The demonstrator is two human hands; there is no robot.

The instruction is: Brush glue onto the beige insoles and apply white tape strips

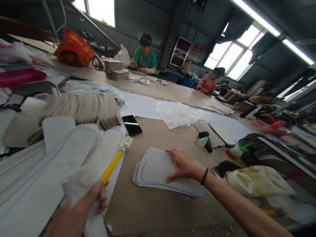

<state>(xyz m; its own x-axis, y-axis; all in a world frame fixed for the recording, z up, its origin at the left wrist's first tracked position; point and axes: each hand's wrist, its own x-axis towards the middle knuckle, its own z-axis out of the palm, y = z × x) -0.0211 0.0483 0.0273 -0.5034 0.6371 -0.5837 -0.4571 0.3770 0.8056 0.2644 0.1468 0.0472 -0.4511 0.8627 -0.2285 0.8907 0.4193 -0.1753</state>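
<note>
My left hand [85, 204] is closed around the yellow handle of a paintbrush [112, 168], its pale, clotted bristles pointing up and away. Pale flat pieces [79, 184] lie close against that hand; whether it also grips them I cannot tell. My right hand [184, 164], with a black band at the wrist, lies with thumb and fingers spread on a low stack of pale, round-cornered panels [155, 172]. The stack is slightly fanned on the brown board [138, 210], and its right part is partly hidden under the hand.
Long pale panels [59, 158] and a row of curved pieces [81, 108] fill the left. A phone [132, 125] lies ahead. To the right are a small bottle [202, 141], a stained plastic container [261, 181] and dark stacked pieces [271, 154]. Co-workers [145, 57] sit across the table.
</note>
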